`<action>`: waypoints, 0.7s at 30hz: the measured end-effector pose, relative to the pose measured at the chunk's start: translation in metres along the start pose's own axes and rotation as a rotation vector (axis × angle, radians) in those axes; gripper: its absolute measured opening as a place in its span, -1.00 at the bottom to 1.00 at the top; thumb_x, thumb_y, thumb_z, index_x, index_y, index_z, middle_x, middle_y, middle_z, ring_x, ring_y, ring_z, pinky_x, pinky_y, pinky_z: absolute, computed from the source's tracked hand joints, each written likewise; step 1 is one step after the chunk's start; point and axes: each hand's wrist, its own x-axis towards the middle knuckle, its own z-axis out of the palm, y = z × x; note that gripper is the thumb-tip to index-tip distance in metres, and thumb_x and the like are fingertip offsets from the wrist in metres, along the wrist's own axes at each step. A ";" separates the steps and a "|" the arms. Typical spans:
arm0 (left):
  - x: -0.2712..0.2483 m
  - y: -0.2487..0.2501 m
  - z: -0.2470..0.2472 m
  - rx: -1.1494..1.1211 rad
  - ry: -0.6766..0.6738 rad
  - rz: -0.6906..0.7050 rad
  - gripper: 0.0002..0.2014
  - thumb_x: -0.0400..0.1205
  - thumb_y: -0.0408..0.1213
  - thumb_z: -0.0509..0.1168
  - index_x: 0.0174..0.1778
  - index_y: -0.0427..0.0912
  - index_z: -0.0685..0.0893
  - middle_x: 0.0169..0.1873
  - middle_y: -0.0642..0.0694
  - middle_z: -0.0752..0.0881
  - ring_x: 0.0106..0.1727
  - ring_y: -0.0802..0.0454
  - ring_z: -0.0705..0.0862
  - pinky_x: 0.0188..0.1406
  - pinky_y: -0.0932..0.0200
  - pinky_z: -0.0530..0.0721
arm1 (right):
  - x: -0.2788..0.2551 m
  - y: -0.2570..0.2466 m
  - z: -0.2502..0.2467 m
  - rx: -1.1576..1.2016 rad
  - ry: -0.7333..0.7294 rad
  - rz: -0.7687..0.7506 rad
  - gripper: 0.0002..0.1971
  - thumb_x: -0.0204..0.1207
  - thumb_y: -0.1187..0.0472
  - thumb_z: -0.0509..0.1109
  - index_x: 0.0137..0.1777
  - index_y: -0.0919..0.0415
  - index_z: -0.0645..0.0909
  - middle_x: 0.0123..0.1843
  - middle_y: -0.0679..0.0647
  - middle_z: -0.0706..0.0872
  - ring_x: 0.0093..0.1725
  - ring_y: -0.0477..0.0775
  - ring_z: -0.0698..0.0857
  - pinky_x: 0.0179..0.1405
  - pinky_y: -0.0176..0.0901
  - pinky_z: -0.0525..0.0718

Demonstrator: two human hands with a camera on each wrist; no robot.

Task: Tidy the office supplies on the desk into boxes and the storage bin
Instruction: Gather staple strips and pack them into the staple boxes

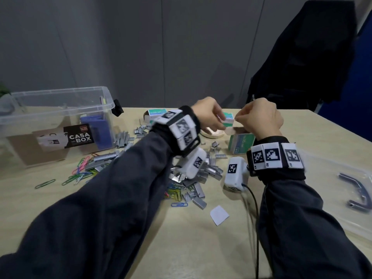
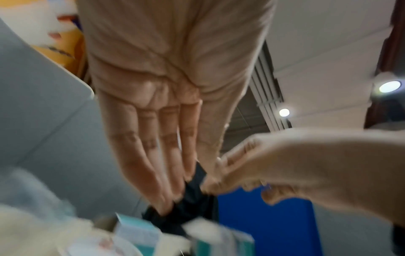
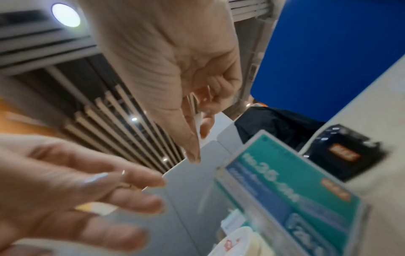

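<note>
Both hands meet above the tabletop (image 1: 201, 238): left hand (image 1: 209, 114) grips a small teal-and-white cardboard staple box (image 1: 228, 120); right hand (image 1: 259, 117) pinches its far-right end.

Sleeves: long dark navy jacket sleeves (image 1: 112, 198) cover both arms to the wrists.
Left wrist: black strap carrying white square blocks printed with black-and-white coded markers (image 1: 181, 127); a white boxy camera unit (image 1: 194, 163) hangs under it.
Right wrist: matching black band with three marker blocks (image 1: 274, 156), a white camera unit (image 1: 235, 174), and a thin black cable (image 1: 254, 218) trailing from it.
</note>
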 end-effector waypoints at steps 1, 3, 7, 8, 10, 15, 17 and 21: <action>-0.008 -0.006 -0.014 0.004 -0.018 0.015 -0.70 0.54 -0.44 0.48 0.18 -0.38 0.69 -0.06 -0.28 0.76 -0.26 0.02 0.73 -0.35 0.23 0.78 | 0.001 -0.005 0.001 0.008 -0.040 -0.054 -0.89 0.48 0.14 0.49 -0.04 0.00 0.83 0.08 0.08 0.78 0.08 0.20 0.74 -0.08 -0.07 0.64; -0.025 -0.019 -0.043 0.040 -0.027 0.020 -0.72 0.57 -0.45 0.44 0.20 -0.39 0.68 -0.07 -0.31 0.77 -0.27 0.05 0.76 -0.30 0.20 0.80 | 0.002 -0.016 0.001 0.033 -0.150 -0.176 -0.94 0.42 0.06 0.57 -0.13 -0.03 0.81 0.07 0.07 0.76 0.04 0.16 0.74 0.04 0.03 0.73; -0.052 -0.050 -0.090 0.146 0.029 -0.044 -0.74 0.58 -0.44 0.43 0.18 -0.37 0.69 -0.09 -0.26 0.80 -0.26 0.05 0.78 -0.13 0.05 0.81 | -0.005 -0.047 -0.006 0.056 -0.511 -0.399 -0.82 0.41 0.02 0.62 -0.01 -0.01 0.81 -0.02 -0.01 0.76 0.01 0.01 0.72 -0.05 -0.15 0.65; -0.057 -0.056 -0.097 0.179 0.028 -0.072 -0.75 0.57 -0.42 0.44 0.16 -0.34 0.71 -0.13 -0.22 0.80 -0.27 0.05 0.78 -0.14 0.06 0.81 | -0.008 -0.056 -0.004 0.060 -0.622 -0.416 -0.79 0.43 0.03 0.61 0.03 0.01 0.81 -0.05 -0.04 0.79 -0.04 -0.05 0.75 -0.13 -0.17 0.68; -0.064 -0.067 -0.104 0.249 -0.002 -0.139 -0.79 0.56 -0.40 0.46 0.11 -0.29 0.73 -0.21 -0.17 0.80 -0.29 0.05 0.78 -0.22 0.12 0.81 | -0.013 -0.071 0.005 0.000 -0.775 -0.442 -0.79 0.45 0.04 0.60 0.04 0.07 0.81 -0.14 -0.04 0.83 -0.09 -0.09 0.80 -0.16 -0.20 0.73; -0.070 -0.088 -0.101 0.405 -0.081 -0.247 -0.87 0.56 -0.37 0.46 0.01 -0.26 0.78 -0.17 -0.15 0.81 -0.22 0.02 0.80 -0.26 0.18 0.78 | -0.020 -0.096 0.027 -0.374 -0.862 -0.512 -0.76 0.38 0.13 0.65 -0.06 0.30 0.83 -0.20 0.07 0.87 -0.04 0.09 0.85 0.13 0.04 0.78; -0.068 -0.093 -0.096 0.428 -0.085 -0.230 -0.89 0.56 -0.38 0.46 -0.02 -0.25 0.79 -0.16 -0.15 0.81 -0.25 0.08 0.77 -0.34 0.26 0.74 | -0.019 -0.101 0.027 -0.402 -0.838 -0.523 -0.77 0.35 0.20 0.67 -0.04 0.29 0.83 -0.19 0.07 0.85 -0.05 0.11 0.84 0.13 0.10 0.78; -0.060 -0.096 -0.090 0.496 -0.015 -0.247 -0.81 0.47 -0.36 0.55 -0.02 -0.25 0.78 -0.09 -0.17 0.77 -0.22 0.02 0.73 -0.36 0.23 0.75 | -0.020 -0.100 0.027 -0.474 -0.833 -0.548 -0.67 0.30 0.22 0.70 0.08 0.15 0.82 -0.34 -0.08 0.73 -0.16 0.02 0.76 0.12 0.03 0.77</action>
